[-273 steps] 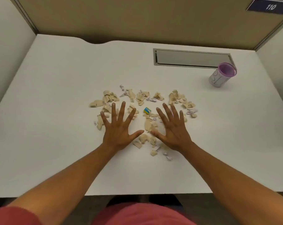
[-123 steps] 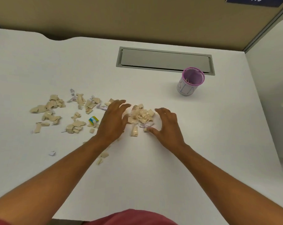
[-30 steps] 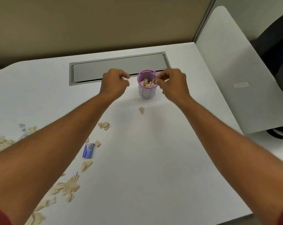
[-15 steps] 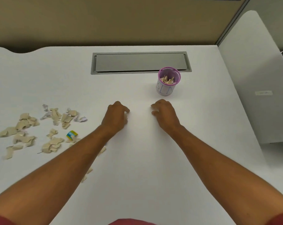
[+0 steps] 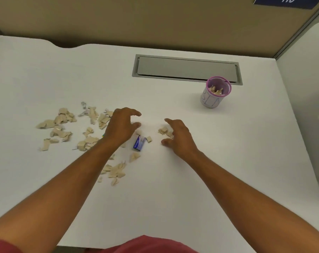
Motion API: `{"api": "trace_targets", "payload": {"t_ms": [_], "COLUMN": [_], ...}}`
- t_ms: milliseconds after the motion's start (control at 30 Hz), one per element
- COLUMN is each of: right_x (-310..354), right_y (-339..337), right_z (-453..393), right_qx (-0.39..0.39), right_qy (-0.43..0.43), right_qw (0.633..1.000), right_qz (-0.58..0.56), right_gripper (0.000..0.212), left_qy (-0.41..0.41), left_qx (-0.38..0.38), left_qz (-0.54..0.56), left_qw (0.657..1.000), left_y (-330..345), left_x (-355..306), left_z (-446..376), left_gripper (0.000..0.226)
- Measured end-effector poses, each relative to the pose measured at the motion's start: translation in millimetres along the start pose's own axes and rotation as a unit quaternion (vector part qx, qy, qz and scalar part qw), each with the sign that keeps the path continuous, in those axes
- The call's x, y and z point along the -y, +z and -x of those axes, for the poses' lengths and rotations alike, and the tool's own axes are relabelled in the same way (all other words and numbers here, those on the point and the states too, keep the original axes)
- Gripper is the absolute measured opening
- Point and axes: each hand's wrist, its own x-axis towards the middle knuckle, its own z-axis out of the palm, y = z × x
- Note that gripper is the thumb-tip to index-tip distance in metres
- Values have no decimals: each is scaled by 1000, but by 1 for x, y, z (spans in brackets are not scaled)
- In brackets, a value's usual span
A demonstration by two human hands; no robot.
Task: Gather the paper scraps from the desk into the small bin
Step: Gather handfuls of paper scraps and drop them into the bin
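Beige paper scraps (image 5: 63, 123) lie scattered over the left and middle of the white desk (image 5: 228, 161). A small clump of scraps (image 5: 163, 130) sits just under the fingers of my right hand (image 5: 178, 137), which is cupped and open above the desk. My left hand (image 5: 123, 126) hovers open with curled fingers over scraps at the pile's right edge. A blue scrap (image 5: 138, 143) lies between the hands. The small bin (image 5: 216, 93), pink-rimmed and white, stands at the back right with beige scraps inside.
A grey cable hatch (image 5: 187, 69) is set into the desk behind the bin. A tan partition wall (image 5: 155, 22) closes the back and a white panel (image 5: 305, 88) the right side. More scraps (image 5: 116, 171) lie near my left forearm.
Both hands have come back from the bin to the scrap pile on the desk. The bin holds scraps that were on the desk before.
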Motion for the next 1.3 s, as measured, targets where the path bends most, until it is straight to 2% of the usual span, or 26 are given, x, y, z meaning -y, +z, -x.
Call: {"api": "trace_targets", "payload": {"t_ms": [33, 100, 200, 300, 400, 500, 600, 667, 767, 833, 900, 933, 1000, 1067, 1167, 1300], "right_x": [1, 12, 31, 51, 73, 99, 125, 141, 156, 161, 166, 169, 176, 181, 185, 181], "right_y": [2, 12, 28, 39, 53, 72, 96, 106, 112, 114, 121, 126, 140, 155, 172, 184], "right_z": [-3, -8, -18, -31, -44, -52, -57, -61, -70, -78, -84, -86, -87, -82, -67, -44], "right_qx": [3, 2, -13, -30, -36, -9, 47, 82, 55, 14, 22, 39, 59, 63, 59, 69], "right_qy": [1, -1, -13, -4, 0, -7, -36, -41, -47, -49, -35, -25, -22, -40, -85, -124], "right_qw": [1000, 1000, 999, 999, 998, 1000, 996, 994, 996, 996, 993, 988, 968, 953, 955, 958], "right_qz": [4, 2, 32, 39, 50, 25, 73, 66, 51, 72, 108, 145, 242, 293, 279, 248], "right_gripper": [73, 52, 25, 21, 20, 16, 25, 32, 32, 34, 49, 59, 75, 77, 64, 52], "left_qy": [-18, -68, -121, -146, -168, -139, -72, -29, 16, 10, -39, -72, -127, -136, -74, 11], "left_qx": [-32, -68, -66, -72, -67, -48, -21, 1, -35, -102, -137, -121, -41, 22, 50, 52], "left_qz": [-12, -41, -92, -132, -122, -94, -48, 9, 80, 38, -49, -96, -151, -157, -177, -110], "left_qw": [999, 995, 986, 978, 976, 985, 996, 1000, 996, 994, 989, 985, 979, 978, 980, 992], "left_y": [-8, -25, -43, -52, -61, -66, -66, -70, -87, -100, -113, -118, -124, -121, -107, -87], "left_x": [12, 40, 78, 105, 126, 138, 143, 145, 154, 168, 185, 194, 207, 214, 215, 209], "left_z": [3, 13, 32, 45, 46, 43, 41, 38, 31, 24, 16, 12, 7, 5, 13, 35], "left_gripper": [31, 33, 41, 47, 53, 52, 48, 44, 35, 30, 32, 39, 55, 62, 62, 58]}}
